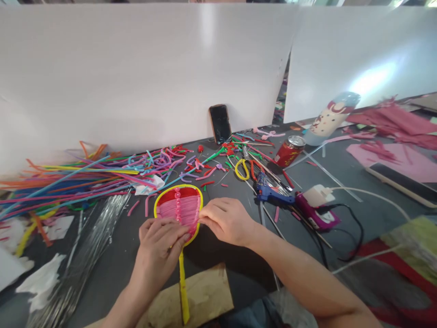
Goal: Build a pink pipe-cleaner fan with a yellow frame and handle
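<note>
A racket-shaped pipe-cleaner craft [167,209] lies before me, with a yellow rim, pink and red filling and a row of pink beads down its middle. Its yellow handle [183,287] points toward me. My left hand [160,243] is closed on the lower left part of the head, covering some of the rim. At the right rim, my right hand [227,222] pinches the edge between thumb and fingers. Whether a loose strand is also in that pinch is hidden.
Colourful pipe cleaners [112,173] are heaped at the left, above bundled thin wires [92,246]. A phone [220,124] leans on the white partition [136,77]. To the right are a red can [289,152], a bottle [331,119], a blue glue gun [275,195] and a purple power strip [317,214] with cords.
</note>
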